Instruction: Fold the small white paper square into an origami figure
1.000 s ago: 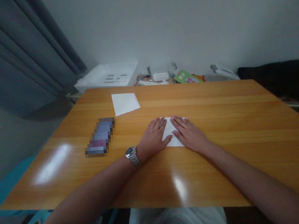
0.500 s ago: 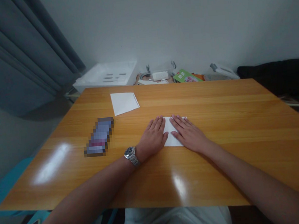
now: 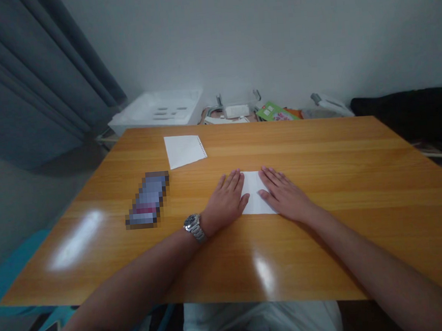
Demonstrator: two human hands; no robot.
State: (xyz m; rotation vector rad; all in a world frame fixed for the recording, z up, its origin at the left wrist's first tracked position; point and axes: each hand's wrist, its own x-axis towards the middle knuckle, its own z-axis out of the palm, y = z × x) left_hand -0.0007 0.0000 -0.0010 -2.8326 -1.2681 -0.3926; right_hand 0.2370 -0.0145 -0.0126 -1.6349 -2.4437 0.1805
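Observation:
A small white sheet of paper (image 3: 252, 196) lies flat on the wooden table between my hands, its sides partly hidden under them. My left hand (image 3: 226, 195) rests flat over the paper's left edge, fingers stretched out and pointing away from me. Over the right edge lies my right hand (image 3: 284, 193), also flat, with its fingers extended and the thumb apart. Neither hand grips anything. On my left wrist is a metal watch (image 3: 194, 228).
Farther back on the wooden table (image 3: 320, 157) lies another white sheet (image 3: 184, 151) with a perforated edge. A pixelated phone-like object (image 3: 147, 200) is to the left. Behind the table stand a white tray (image 3: 155, 112), a green booklet (image 3: 276, 111) and a black item (image 3: 408, 112).
My right hand has slid slightly to the right over the paper, uncovering more of its middle. My left hand stays at the left edge.

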